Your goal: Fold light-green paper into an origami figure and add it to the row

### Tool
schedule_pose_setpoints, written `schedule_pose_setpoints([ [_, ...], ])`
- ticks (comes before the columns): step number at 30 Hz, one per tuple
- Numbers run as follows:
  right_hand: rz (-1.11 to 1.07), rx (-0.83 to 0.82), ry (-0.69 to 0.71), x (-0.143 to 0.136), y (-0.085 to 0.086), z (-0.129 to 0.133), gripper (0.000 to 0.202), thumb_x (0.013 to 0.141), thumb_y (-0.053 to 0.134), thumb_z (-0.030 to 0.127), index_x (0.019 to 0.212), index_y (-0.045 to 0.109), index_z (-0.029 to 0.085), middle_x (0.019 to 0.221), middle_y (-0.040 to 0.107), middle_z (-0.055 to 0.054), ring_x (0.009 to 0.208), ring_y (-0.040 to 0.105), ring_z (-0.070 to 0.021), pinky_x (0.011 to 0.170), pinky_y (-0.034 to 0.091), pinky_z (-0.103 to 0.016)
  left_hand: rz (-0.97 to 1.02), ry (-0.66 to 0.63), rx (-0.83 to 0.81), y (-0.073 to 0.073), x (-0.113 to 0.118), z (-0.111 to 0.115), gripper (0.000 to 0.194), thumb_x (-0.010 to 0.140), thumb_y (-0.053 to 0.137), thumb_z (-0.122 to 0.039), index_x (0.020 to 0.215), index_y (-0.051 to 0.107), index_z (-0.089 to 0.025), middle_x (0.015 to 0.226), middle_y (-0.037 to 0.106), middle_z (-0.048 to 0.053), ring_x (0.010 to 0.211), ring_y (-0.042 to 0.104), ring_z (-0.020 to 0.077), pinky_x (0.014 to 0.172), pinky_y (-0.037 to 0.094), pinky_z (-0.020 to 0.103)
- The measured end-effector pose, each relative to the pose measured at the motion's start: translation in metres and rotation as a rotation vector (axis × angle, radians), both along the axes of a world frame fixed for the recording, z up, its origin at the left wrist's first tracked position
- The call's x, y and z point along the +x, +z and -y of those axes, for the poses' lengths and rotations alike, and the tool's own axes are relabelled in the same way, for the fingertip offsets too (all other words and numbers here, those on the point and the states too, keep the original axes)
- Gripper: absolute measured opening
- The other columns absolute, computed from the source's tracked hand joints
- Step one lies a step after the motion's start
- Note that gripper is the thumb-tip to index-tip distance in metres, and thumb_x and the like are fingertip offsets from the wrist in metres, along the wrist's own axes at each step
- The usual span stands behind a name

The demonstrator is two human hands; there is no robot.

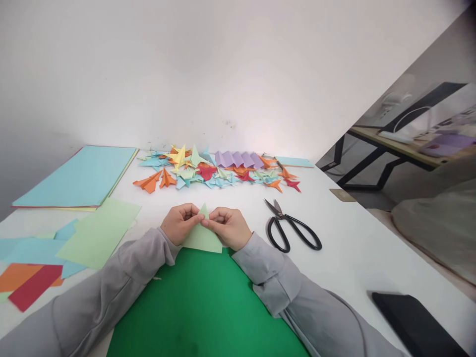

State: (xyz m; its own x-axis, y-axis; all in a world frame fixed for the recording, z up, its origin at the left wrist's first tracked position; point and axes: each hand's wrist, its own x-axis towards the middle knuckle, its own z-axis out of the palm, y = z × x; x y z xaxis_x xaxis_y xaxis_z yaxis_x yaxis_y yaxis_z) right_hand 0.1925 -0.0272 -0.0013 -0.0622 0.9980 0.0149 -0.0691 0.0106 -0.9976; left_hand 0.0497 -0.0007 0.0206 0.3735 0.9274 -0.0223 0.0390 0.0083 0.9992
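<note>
A pale green sheet of paper (204, 240), folded to a point at its far end, is held between both hands just past the far edge of a green mat (208, 302). My left hand (181, 223) pinches its left side near the tip. On the other side my right hand (229, 228) grips it, the thumb pressed down close to the left thumb. Fingers of both hands are curled, and part of the paper is hidden behind them. Black-handled scissors (292, 225) lie to the right with their blades slightly apart.
Folded paper shapes (206, 172) in many colours crowd the table's back edge, with a purple pleated paper (238, 159) among them. Large blue sheets (80, 176) and loose coloured pieces (35, 287) lie left. A flat black object (412, 317) rests at the front right.
</note>
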Motion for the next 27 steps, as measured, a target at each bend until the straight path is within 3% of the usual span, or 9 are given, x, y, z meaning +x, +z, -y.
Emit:
schedule_pose_setpoints([
  [12,0.053,-0.010,0.099,0.0022,0.0071,0.0046,0.030,0.050,0.075,0.036,0.053,0.053,0.016,0.037,0.040,0.009,0.036,0.027,-0.0031,0.036,0.017,-0.019,-0.136,-0.003,0.078,0.0006,-0.0016,0.0018,0.036,0.059,0.065,-0.044,0.047,0.049,-0.015,0.040,0.034,-0.007,0.041,0.027,0.0045,0.041,0.020,0.020],
  [15,0.028,-0.035,0.100,0.0029,0.0065,0.0041,0.030,0.050,0.075,0.036,0.055,0.055,0.016,0.040,0.048,0.007,0.036,0.034,-0.0042,0.037,0.023,-0.019,-0.096,0.026,0.031,-0.0021,-0.0016,0.0018,0.043,0.066,0.058,-0.049,0.044,0.045,-0.015,0.039,0.030,-0.007,0.039,0.025,0.0045,0.039,0.018,0.021],
  [18,-0.022,-0.048,0.065,0.0038,0.0036,0.0018,0.030,0.048,0.077,0.036,0.055,0.055,0.016,0.044,0.054,0.004,0.038,0.042,-0.0062,0.038,0.029,-0.020,-0.041,0.067,-0.058,-0.0020,-0.0018,0.0022,0.045,0.069,0.053,-0.053,0.046,0.050,-0.015,0.040,0.036,-0.005,0.038,0.029,0.0049,0.038,0.021,0.021],
  [24,-0.164,-0.073,-0.008,0.0060,-0.0020,-0.0025,0.032,0.047,0.078,0.037,0.058,0.056,0.016,0.048,0.059,0.003,0.040,0.049,-0.0092,0.041,0.035,-0.022,0.013,-0.037,-0.167,0.0008,-0.0049,0.0023,0.029,0.051,0.075,-0.036,0.067,0.067,-0.013,0.058,0.063,0.001,0.050,0.052,0.0118,0.047,0.038,0.023],
  [27,-0.179,-0.071,-0.012,0.0066,-0.0025,-0.0029,0.032,0.047,0.078,0.037,0.058,0.056,0.016,0.047,0.059,0.003,0.040,0.049,-0.0089,0.042,0.036,-0.023,0.015,-0.060,-0.181,0.0009,-0.0060,0.0014,0.028,0.052,0.074,-0.036,0.066,0.067,-0.012,0.056,0.062,0.001,0.048,0.051,0.0102,0.045,0.037,0.021],
])
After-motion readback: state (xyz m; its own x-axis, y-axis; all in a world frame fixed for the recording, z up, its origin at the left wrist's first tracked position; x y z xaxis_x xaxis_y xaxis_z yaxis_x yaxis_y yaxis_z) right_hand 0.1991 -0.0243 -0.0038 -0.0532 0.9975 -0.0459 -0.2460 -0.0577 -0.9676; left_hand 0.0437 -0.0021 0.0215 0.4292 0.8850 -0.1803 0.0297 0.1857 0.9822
